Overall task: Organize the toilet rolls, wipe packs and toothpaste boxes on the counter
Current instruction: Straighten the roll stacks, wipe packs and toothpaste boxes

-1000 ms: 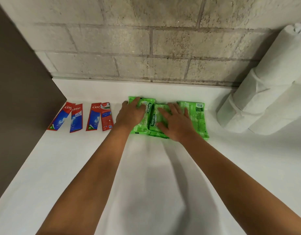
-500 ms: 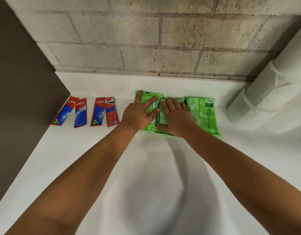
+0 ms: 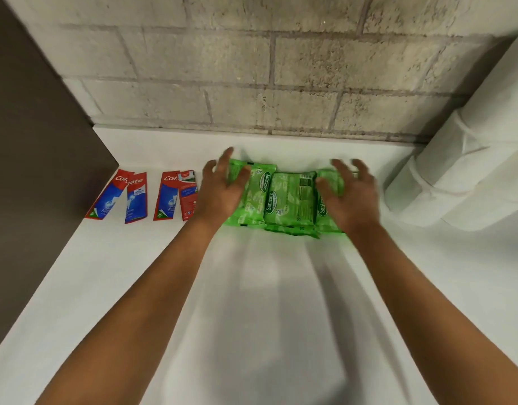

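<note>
Several green wipe packs (image 3: 287,200) lie overlapped in a row on the white counter (image 3: 266,287) near the back wall. My left hand (image 3: 219,191) rests on the left end of the row with fingers spread. My right hand (image 3: 351,194) covers the right end, fingers also spread. Neither hand grips a pack. Left of them, red and blue toothpaste boxes (image 3: 135,197) lie side by side in a row. White wrapped toilet rolls (image 3: 462,176) are stacked at the far right.
A grey brick wall (image 3: 251,68) closes the back of the counter. A dark brown panel (image 3: 32,141) stands along the left edge. The near half of the counter holds only my forearms.
My right hand has moved from the middle packs to the right end of the row. Both hands now bracket the packs, which sit closer together. The camera has moved in closer.
</note>
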